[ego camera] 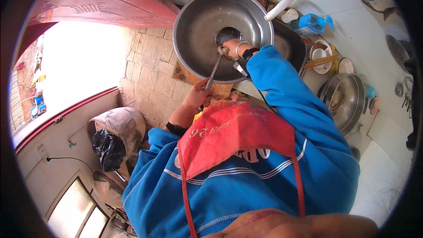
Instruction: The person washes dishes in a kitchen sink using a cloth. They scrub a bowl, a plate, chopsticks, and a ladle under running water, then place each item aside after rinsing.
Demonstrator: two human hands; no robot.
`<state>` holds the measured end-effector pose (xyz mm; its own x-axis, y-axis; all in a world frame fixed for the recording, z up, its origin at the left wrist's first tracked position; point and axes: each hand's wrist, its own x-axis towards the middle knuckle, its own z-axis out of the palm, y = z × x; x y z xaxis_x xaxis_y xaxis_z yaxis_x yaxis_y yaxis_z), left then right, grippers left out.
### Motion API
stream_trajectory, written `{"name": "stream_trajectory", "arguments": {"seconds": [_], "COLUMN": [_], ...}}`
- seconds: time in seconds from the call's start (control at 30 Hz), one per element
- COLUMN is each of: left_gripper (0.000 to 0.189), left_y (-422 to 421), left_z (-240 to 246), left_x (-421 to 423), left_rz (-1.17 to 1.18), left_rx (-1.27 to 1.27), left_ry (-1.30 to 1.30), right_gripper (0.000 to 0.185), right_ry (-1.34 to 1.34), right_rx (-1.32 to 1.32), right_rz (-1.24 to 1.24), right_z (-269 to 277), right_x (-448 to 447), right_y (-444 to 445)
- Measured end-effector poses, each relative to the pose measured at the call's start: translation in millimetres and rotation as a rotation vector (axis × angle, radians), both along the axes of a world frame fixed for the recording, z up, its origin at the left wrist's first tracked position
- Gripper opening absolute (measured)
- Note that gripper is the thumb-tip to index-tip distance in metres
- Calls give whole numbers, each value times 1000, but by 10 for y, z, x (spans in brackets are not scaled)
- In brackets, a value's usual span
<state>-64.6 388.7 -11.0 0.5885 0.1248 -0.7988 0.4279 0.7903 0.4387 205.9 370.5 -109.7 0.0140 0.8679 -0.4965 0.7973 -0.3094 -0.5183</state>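
My left hand (199,95) grips the handle of a long metal utensil (216,67), whose far end reaches up into a large round metal basin (195,23). Inside the basin, my right hand (231,47) is closed on a wad of scouring material (223,51) at the utensil's far end. Its exact kind is hard to tell. Just above my right hand, a small dark round object or opening (228,34) shows at the basin's bottom. The utensil's tip is hidden by the wad and fingers.
Beyond the basin's right side lie a sink (284,41), a blue pump bottle (309,24), a white cylindrical object (280,6), chopsticks (321,61), small dishes (345,64) and a metal pan (343,102). A red door (138,10) stands upper left; a large bin-like container (132,122) is lower left.
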Motion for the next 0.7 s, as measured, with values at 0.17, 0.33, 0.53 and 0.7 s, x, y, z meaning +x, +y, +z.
{"name": "stream_trajectory", "arguments": {"seconds": [0.17,0.33,0.53,0.7], "left_gripper": [59,59,56,56], "left_y": [-75,-128,3,53], "left_z": [-68,-111,-69,-7], "left_x": [50,104,112,129], "left_rz": [-52,-106,18,94], "left_rx": [82,136,-66,-193], "left_ry": [-16,-13,26,-3], "right_gripper": [31,37,30,31], "right_ry": [-301,-264,279,349], "right_rx": [147,205,228,332], "right_rz": [-302,-721,-330,-149], "right_z": [-168,-561,-575,-45], "right_x": [39,48,-105,-411], "right_y": [-141,26,160,-161]}}
